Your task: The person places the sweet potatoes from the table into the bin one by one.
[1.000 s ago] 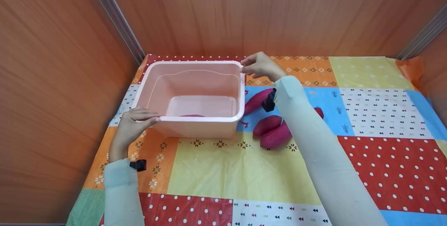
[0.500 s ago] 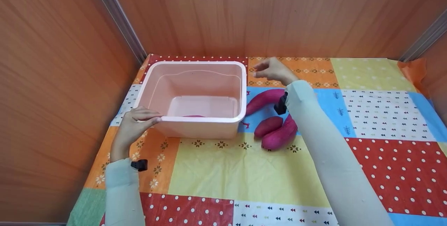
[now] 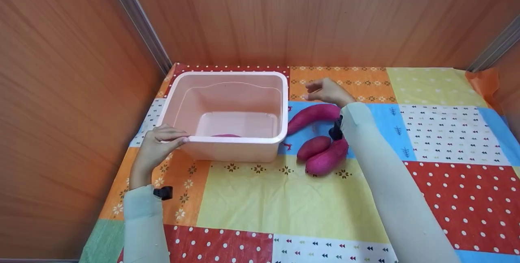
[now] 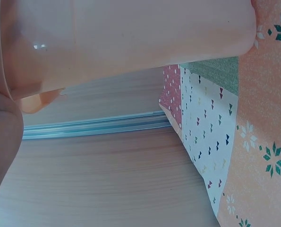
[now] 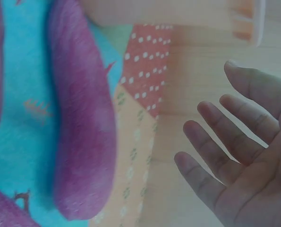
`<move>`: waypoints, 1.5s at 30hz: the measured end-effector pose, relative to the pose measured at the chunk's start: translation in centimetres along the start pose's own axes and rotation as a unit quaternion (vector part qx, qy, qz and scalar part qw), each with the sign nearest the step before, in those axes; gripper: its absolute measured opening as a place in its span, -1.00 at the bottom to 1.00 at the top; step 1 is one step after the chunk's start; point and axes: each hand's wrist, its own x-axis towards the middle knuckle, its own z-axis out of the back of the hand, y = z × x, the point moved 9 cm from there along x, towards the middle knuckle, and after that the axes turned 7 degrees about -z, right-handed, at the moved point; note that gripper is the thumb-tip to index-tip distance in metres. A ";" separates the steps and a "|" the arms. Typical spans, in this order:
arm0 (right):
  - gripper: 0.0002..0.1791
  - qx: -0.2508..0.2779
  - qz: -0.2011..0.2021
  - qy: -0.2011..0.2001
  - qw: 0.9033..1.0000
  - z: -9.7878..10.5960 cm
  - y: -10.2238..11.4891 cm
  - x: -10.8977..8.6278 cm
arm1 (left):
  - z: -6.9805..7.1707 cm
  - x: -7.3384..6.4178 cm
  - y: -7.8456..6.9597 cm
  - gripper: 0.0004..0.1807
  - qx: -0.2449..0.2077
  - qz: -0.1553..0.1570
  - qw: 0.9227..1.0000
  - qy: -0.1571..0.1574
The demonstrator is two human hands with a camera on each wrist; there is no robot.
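Left of centre in the head view stands a pink tub (image 3: 233, 150), upright on a patchwork tablecloth (image 3: 280, 202). At its lower left corner the left hand (image 3: 159, 143) pinches the rim between thumb and fingers. Inside, just above the lower rim, shows a sliver of a purple thing (image 3: 226, 135), the rest hidden by the wall. Right of the tub, above the middle of the frame, the right hand (image 3: 328, 91) is released and grasps nothing; the right wrist view shows its fingers spread apart. Just below that hand, a long curved purple root (image 3: 313, 116) reaches leftward to the tub's side; whether they touch, I cannot tell. Lower down, right of centre, a small oval root (image 3: 313, 148) lies against a longer root (image 3: 327, 159). Wooden panels (image 3: 260, 19) fill the top and the left edge.
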 end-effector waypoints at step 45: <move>-0.27 -0.068 -0.002 0.025 0.997 -1.2 -8.0 2.0 | 0.0 -0.3 -3.6 -0.80 0.009 0.003 1.000 0.012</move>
